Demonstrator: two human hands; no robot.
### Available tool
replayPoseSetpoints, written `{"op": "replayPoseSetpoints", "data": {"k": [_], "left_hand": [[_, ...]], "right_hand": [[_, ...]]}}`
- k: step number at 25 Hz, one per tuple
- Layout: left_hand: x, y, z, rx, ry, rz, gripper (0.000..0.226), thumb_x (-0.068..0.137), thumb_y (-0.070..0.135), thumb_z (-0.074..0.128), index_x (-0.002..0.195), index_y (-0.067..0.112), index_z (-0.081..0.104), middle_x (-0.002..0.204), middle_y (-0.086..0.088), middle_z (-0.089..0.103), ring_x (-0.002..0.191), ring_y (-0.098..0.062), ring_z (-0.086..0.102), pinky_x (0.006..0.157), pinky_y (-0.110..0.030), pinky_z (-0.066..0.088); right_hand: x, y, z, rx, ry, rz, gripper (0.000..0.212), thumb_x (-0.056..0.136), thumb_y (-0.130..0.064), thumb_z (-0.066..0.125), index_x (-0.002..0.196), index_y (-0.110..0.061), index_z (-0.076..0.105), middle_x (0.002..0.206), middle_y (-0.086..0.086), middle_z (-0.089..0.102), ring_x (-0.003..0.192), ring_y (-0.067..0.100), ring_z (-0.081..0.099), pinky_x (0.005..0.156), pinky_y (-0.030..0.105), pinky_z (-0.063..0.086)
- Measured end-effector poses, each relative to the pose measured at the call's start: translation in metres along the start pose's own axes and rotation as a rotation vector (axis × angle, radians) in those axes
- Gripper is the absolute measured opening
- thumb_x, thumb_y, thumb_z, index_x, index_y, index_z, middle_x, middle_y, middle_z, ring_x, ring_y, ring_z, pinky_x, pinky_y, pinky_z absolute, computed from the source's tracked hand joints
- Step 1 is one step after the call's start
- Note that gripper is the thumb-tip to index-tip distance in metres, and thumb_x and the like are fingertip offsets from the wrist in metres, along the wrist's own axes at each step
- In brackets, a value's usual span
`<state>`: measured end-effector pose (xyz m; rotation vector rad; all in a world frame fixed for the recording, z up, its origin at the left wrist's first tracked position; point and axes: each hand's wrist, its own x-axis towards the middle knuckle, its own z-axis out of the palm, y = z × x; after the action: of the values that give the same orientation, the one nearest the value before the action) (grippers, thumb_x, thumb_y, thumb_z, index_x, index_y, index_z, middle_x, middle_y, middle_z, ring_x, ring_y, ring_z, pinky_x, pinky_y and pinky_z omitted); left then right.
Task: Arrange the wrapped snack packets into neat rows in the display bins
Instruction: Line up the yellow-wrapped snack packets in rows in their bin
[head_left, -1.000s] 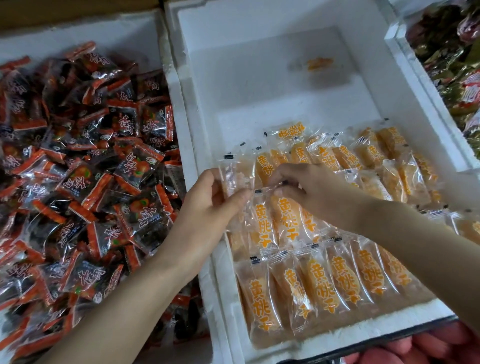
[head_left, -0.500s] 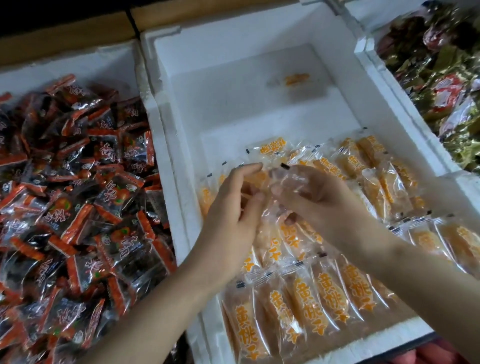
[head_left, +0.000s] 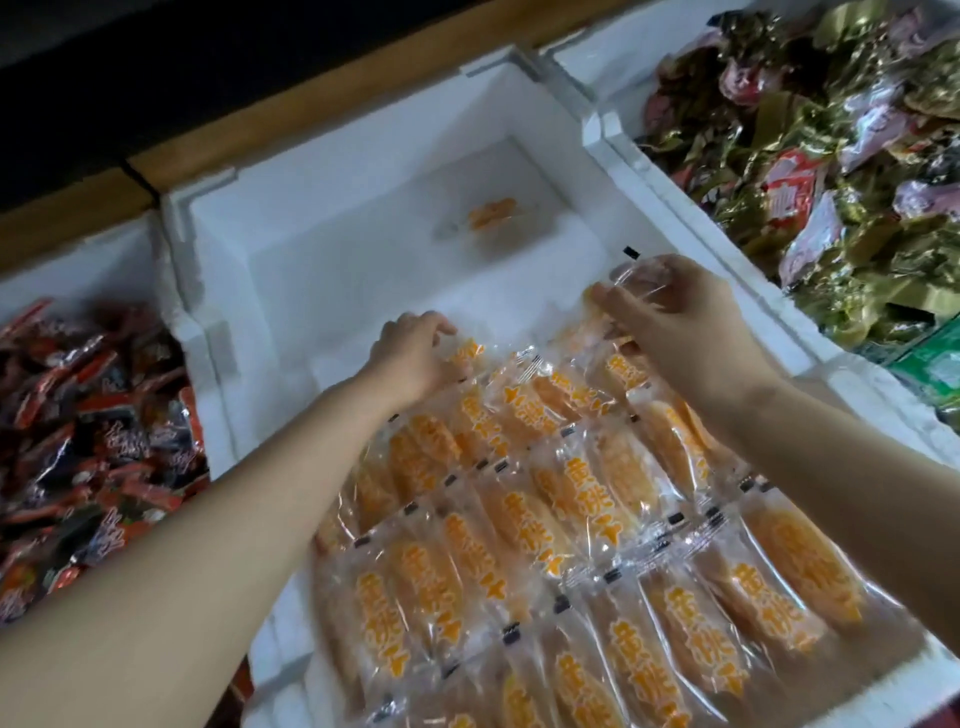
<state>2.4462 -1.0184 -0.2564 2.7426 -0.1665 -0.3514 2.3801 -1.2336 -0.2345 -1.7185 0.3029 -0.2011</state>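
Observation:
A white foam bin (head_left: 332, 171) holds clear packets of orange snack (head_left: 582, 519) laid in rows across its near half. My left hand (head_left: 415, 353) rests at the far left end of the back row, fingers curled onto a packet (head_left: 470, 353). My right hand (head_left: 680, 317) pinches a clear packet (head_left: 641, 275) lifted above the back row's right end. One loose orange packet (head_left: 491, 215) lies alone on the bin's bare far floor.
A foam bin on the left (head_left: 78, 260) is heaped with red and black packets (head_left: 88, 436). A bin on the right holds a pile of gold-green and pink wrapped packets (head_left: 831, 156). A wooden ledge (head_left: 311, 109) runs behind the bins.
Both hands moved away from me to the back row and spread apart. The right hand carried its clear packet to the right end; the view shifted, showing more of the right bin.

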Motion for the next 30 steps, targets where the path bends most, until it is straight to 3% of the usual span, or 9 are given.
{"op": "replayPoseSetpoints", "data": {"k": [2, 7, 11, 15, 18, 20, 23, 25, 30], "left_hand": [[0.012, -0.005, 0.0, 0.024, -0.066, -0.058, 0.055, 0.073, 0.039, 0.079, 0.116, 0.01, 0.058, 0.121, -0.013, 0.058, 0.114, -0.03, 0.054, 0.099, -0.04, 0.042], [0.036, 0.0, 0.0, 0.039, 0.046, 0.0, 0.02, 0.084, 0.025, 0.072, 0.086, 0.018, 0.054, 0.094, -0.005, 0.058, 0.095, -0.027, 0.058, 0.084, -0.032, 0.043], [0.077, 0.022, 0.0, -0.086, 0.294, 0.08, 0.02, 0.087, 0.015, 0.067, 0.1, 0.003, 0.059, 0.105, -0.016, 0.055, 0.095, -0.029, 0.055, 0.076, -0.025, 0.034], [0.112, 0.053, 0.005, -0.057, 0.402, 0.204, 0.026, 0.087, 0.014, 0.065, 0.11, 0.001, 0.058, 0.119, -0.019, 0.049, 0.114, -0.033, 0.048, 0.094, -0.03, 0.031], [0.132, 0.06, 0.008, 0.189, 0.314, 0.21, 0.052, 0.095, 0.028, 0.054, 0.141, 0.009, 0.037, 0.145, -0.015, 0.033, 0.137, -0.029, 0.027, 0.112, -0.037, 0.014], [0.138, 0.062, 0.008, 0.352, 0.206, 0.175, 0.068, 0.095, 0.041, 0.05, 0.149, 0.01, 0.022, 0.147, -0.014, 0.03, 0.138, -0.028, 0.025, 0.112, -0.042, 0.013], [0.136, 0.064, 0.004, 0.384, 0.173, 0.124, 0.063, 0.09, 0.047, 0.058, 0.137, 0.01, 0.039, 0.135, -0.016, 0.041, 0.129, -0.032, 0.036, 0.1, -0.038, 0.03], [0.129, 0.064, -0.005, 0.276, 0.149, 0.088, 0.037, 0.085, 0.04, 0.066, 0.109, 0.014, 0.055, 0.114, -0.011, 0.055, 0.115, -0.03, 0.05, 0.083, -0.031, 0.036], [0.085, 0.051, -0.026, -0.112, 0.005, -0.019, 0.026, 0.076, 0.032, 0.076, 0.086, 0.024, 0.053, 0.086, 0.004, 0.063, 0.072, -0.02, 0.065, 0.055, -0.024, 0.049]], "right_hand": [[0.009, 0.003, 0.001, -0.005, -0.03, -0.012, 0.017, 0.083, -0.026, 0.068, 0.092, -0.014, 0.061, 0.075, -0.004, 0.061, 0.065, 0.015, 0.064, 0.07, 0.037, 0.053], [0.034, 0.002, 0.0, 0.021, -0.04, -0.037, 0.014, 0.084, -0.026, 0.068, 0.09, -0.017, 0.058, 0.078, -0.005, 0.061, 0.071, 0.016, 0.065, 0.07, 0.036, 0.054], [0.057, 0.006, -0.002, 0.03, -0.01, -0.042, 0.011, 0.083, -0.027, 0.067, 0.086, -0.023, 0.057, 0.08, -0.005, 0.06, 0.08, 0.016, 0.064, 0.076, 0.036, 0.053], [0.073, 0.008, 0.003, 0.023, -0.002, -0.053, 0.014, 0.083, -0.025, 0.067, 0.09, -0.019, 0.057, 0.078, -0.007, 0.059, 0.066, 0.007, 0.059, 0.065, 0.027, 0.051], [0.081, 0.007, 0.005, 0.0, 0.0, -0.077, 0.014, 0.083, -0.025, 0.067, 0.089, -0.017, 0.057, 0.074, -0.009, 0.058, 0.063, 0.006, 0.057, 0.066, 0.028, 0.05], [0.084, 0.008, 0.004, 0.007, 0.005, -0.076, 0.015, 0.083, -0.024, 0.067, 0.088, -0.016, 0.057, 0.074, -0.008, 0.058, 0.063, 0.008, 0.057, 0.069, 0.03, 0.049], [0.084, 0.009, 0.001, 0.023, 0.009, -0.057, 0.015, 0.083, -0.023, 0.067, 0.09, -0.014, 0.057, 0.077, -0.005, 0.058, 0.064, 0.009, 0.057, 0.07, 0.032, 0.05], [0.08, 0.008, -0.001, 0.03, 0.008, -0.047, 0.016, 0.084, -0.024, 0.066, 0.092, -0.014, 0.057, 0.08, -0.003, 0.058, 0.068, 0.011, 0.059, 0.071, 0.033, 0.051], [0.066, 0.004, -0.008, 0.02, -0.014, -0.047, 0.021, 0.085, -0.027, 0.066, 0.097, -0.012, 0.059, 0.085, -0.003, 0.06, 0.075, 0.014, 0.063, 0.077, 0.037, 0.054]]}}
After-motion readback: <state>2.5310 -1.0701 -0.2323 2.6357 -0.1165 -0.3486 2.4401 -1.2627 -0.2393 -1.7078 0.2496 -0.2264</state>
